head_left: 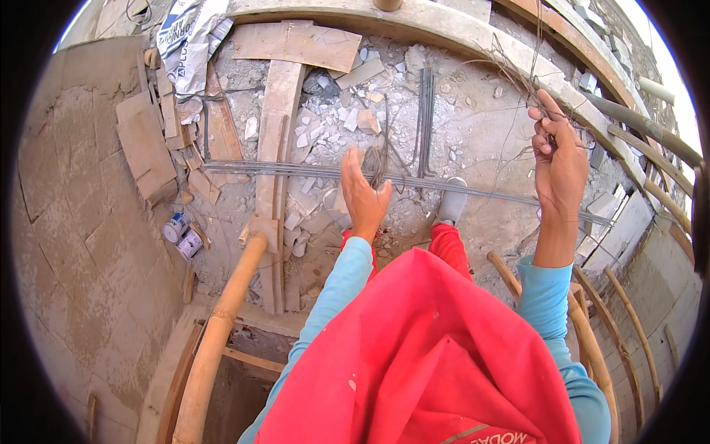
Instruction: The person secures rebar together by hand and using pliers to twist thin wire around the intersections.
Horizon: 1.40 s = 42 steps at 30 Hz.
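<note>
My left hand (364,198) is at the middle, its fingers stretched up and the thumb apart. A small coil of thin wire (377,160) lies right beside those fingers; whether they touch it I cannot tell. Beneath the hand runs a bundle of long, thin steel bars (296,169), reaching from left to right. Raised at the right, my right hand (560,166) has curled fingers around a loose tangle of thin tie wire (534,89), whose strands spread up and to the left. Several bent steel bars (427,118) lie beyond the bundle.
Broken rubble (325,126) covers the ground. A wooden plank (277,148) stretches away at left, near a white sack (188,44) and two cans (177,228). Bamboo poles (222,325) stand at left and right. A concrete beam (444,26) curves across the far side.
</note>
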Available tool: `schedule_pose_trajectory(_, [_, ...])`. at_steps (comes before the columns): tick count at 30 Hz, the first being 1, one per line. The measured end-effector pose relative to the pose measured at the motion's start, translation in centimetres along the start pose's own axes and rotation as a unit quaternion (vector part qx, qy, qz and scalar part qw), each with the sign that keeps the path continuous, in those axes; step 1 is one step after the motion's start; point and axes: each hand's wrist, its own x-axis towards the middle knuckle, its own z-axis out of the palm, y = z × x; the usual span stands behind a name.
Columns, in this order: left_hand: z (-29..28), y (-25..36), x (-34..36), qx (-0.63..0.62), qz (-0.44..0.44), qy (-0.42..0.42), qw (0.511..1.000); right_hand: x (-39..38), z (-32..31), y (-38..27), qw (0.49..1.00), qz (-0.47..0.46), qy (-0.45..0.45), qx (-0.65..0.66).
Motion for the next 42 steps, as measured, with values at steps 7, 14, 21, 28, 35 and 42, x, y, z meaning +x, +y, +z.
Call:
schedule_pose_trajectory(7, [8.4, 0.3, 5.3, 0.046, -0.070, -0.329, 0.941, 1.2, -9.4, -7.6, 0.986, -0.156, 0.061, 0.025])
schedule_pose_trajectory(14, [6.9, -4.5, 4.9, 0.102, -0.087, -0.287, 0.948, 1.9, -25.4, -10.1, 0.972, -0.193, 0.134, 0.002])
schedule_pose_trajectory(21, [13.8, -8.4, 8.6, 0.168, -0.142, -0.251, 0.943, -2.7, -24.9, 2.5, 0.974, -0.036, 0.212, -0.072])
schedule_pose_trajectory(28, [21.3, -12.4, 10.4, 0.170, -0.126, -0.167, 0.963, -4.8, -24.2, 12.7, 0.969, 0.096, 0.222, -0.039])
schedule_pose_trajectory(35, [12.3, -1.8, 12.4, -0.452, -0.510, 0.050, 0.730, -6.1, -23.9, 11.1, 0.959, 0.133, 0.249, -0.017])
schedule_pose_trajectory(42, [5.5, 11.9, 4.8, -0.548, -0.417, -0.220, 0.691, -8.7, -14.8, 9.4, 0.984, 0.152, 0.015, -0.094])
